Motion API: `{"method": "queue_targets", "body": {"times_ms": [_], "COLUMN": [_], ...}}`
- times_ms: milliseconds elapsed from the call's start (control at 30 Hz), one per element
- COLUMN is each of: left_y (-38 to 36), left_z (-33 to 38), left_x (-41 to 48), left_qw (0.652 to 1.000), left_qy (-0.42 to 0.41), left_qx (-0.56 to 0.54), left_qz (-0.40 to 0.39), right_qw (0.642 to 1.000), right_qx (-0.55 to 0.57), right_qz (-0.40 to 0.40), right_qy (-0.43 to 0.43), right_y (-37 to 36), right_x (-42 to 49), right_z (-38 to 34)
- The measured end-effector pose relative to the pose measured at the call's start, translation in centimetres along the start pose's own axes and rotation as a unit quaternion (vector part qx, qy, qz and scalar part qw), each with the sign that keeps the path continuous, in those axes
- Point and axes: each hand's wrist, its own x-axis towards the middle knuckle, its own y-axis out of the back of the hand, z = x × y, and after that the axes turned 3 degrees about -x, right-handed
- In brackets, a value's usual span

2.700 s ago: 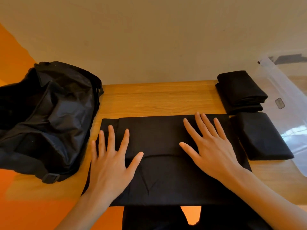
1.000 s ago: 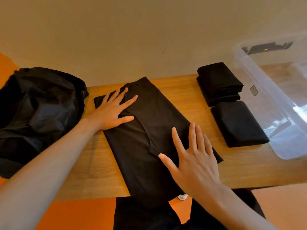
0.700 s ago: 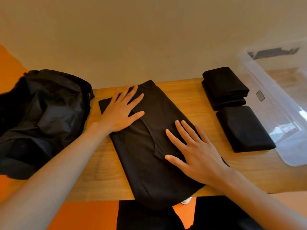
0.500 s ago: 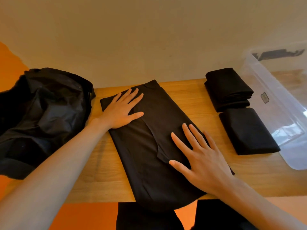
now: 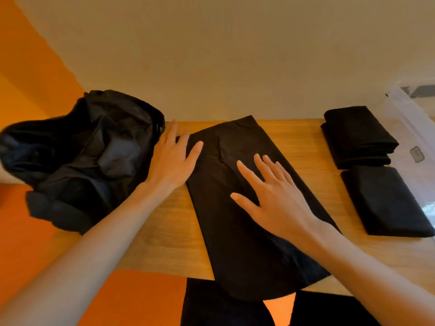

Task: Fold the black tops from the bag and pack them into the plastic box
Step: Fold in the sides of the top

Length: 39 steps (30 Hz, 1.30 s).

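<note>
At the far left a black bag point(image 5: 82, 156) sits crumpled and gaping on the wooden bench point(image 5: 169, 238), its left part hanging past the bench's left edge over an orange floor point(image 5: 28, 231). Just right of the bag, the left hand point(image 5: 173, 158) lies flat with its fingers straight and gripping nothing; the thumb and palm edge rest on the far left corner of a black top point(image 5: 235, 231), while the outer fingers reach over bare wood close to the bag. The top is spread as a long narrow strip running slantwise across the middle of the bench, its far end near the pale wall point(image 5: 235, 55) and its near end drooping over the front edge; a folded flap shows as a seam along its upper half. The right hand point(image 5: 275, 198) is laid on the middle of this strip, palm down, fingers spread and relaxed, holding nothing. Further right, apart from the strip, a stack of folded black tops point(image 5: 355, 135) lies on the far part of the bench, and a single folded black top point(image 5: 386, 201) lies just in front of it. At the right edge a clear plastic box point(image 5: 409, 128) is partly in view, just beside the folded pieces; what it holds cannot be made out.
</note>
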Motion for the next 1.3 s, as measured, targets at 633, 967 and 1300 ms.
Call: {"method": "queue_targets", "body": {"times_ms": [633, 967, 1300], "left_y": [-4.1, -4.7, -4.0], "left_z": [9.4, 10.0, 9.6], "left_x": [-26.1, -27.7, -27.5], "left_qw": [0.88, 0.786, 0.8], "left_qy": [0.258, 0.368, 0.31], "left_qx": [-0.364, -0.498, -0.513], "left_qz": [0.16, -0.004, -0.022], "right_qw": [0.987, 0.99, 0.99], "right_qx": [0.071, -0.008, -0.015], "right_qz": [-0.027, -0.017, 0.027], "right_qy": [0.144, 0.139, 0.135], "right_y": [-2.3, -2.8, -3.1], "right_x": [13.8, 23.5, 22.4], "right_z": [-3.7, -6.8, -7.8]}}
